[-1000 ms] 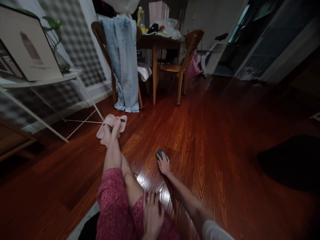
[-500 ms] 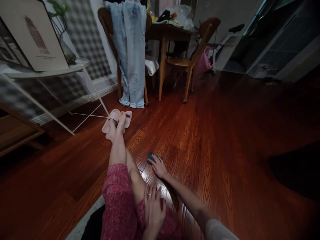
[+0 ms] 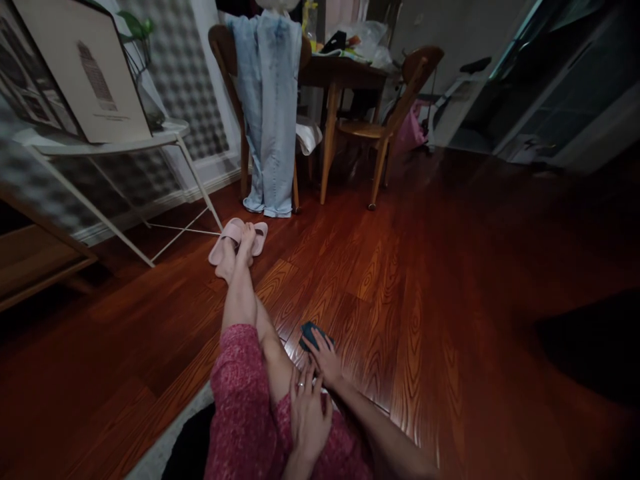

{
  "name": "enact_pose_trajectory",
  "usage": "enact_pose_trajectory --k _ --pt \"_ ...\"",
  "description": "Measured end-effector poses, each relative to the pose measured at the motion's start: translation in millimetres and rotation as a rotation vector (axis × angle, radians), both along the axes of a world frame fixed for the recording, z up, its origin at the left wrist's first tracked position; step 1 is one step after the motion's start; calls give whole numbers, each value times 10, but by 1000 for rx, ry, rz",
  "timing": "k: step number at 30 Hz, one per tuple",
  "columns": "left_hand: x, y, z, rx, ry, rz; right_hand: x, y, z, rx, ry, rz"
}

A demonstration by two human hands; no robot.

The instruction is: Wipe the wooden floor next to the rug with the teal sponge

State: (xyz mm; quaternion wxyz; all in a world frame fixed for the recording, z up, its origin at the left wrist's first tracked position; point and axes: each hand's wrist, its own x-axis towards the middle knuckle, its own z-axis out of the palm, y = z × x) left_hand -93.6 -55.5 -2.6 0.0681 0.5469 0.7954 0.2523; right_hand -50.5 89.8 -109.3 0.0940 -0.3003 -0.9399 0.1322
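I sit on a glossy red-brown wooden floor (image 3: pixel 430 280) with my legs stretched out in pink patterned trousers (image 3: pixel 240 407). My right hand (image 3: pixel 327 360) presses a small dark teal cloth (image 3: pixel 310 333) flat against the boards, just right of my shin, fingers laid over it. My left hand (image 3: pixel 307 417) rests flat on my thigh, fingers together and slightly spread, a ring on one finger, holding nothing.
Pink slippers (image 3: pixel 240 237) lie by my feet. A white wire-legged shelf (image 3: pixel 150 143) with a framed print stands at left. Behind are wooden chairs (image 3: pixel 385 127), one draped with jeans (image 3: pixel 267 113), and a cluttered table (image 3: pixel 345 70). A dark mat (image 3: pixel 590 347) lies at right.
My right hand has drawn the teal cloth back across the floor towards my body. The view has shifted slightly. My left hand stays on my thigh.
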Motion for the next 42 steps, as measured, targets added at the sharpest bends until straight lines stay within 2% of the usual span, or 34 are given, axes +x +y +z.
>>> enact_pose_trajectory --k 2,4,7,10,15,18,21,23,25,28,32,35,37,39,42 --pt "4 -4 18 13 -4 -7 437 -263 -69 14 2 36" --pt "4 -6 27 17 2 -8 813 -417 -96 18 2 58" --pt "-3 -10 38 21 10 -13 1117 -350 -67 4 -13 102" --pt "-12 -21 57 9 -6 -20 1067 83 -7 15 -21 35" --pt "-21 -35 51 -26 -11 -1 700 1250 86 20 -45 -305" --pt "-37 -33 2 -32 10 -1 693 1894 134 -16 -46 -505" --pt "-56 -25 -42 -21 28 -12 907 2259 164 -31 -46 -648" --pt "-60 -19 -49 -9 31 -16 1101 2301 174 -38 -53 -714" --pt "-57 -13 -37 -1 35 -15 1287 2187 173 -32 -60 -753" --pt "-53 -13 -1 -7 68 -37 1521 1759 123 -8 -67 -772" --pt "-68 -17 12 -26 142 -56 1725 786 -74 95 31 -685" --pt "-87 -13 -16 -34 173 -60 1763 -49 -250 134 69 -659" --pt "-102 -8 -36 -50 181 -60 1775 -472 -324 132 74 -619" --pt "-119 -4 -43 -72 187 -56 1859 -676 -338 94 60 -514" --pt "-143 1 -21 -88 201 -56 2266 -555 -273 46 27 -437"
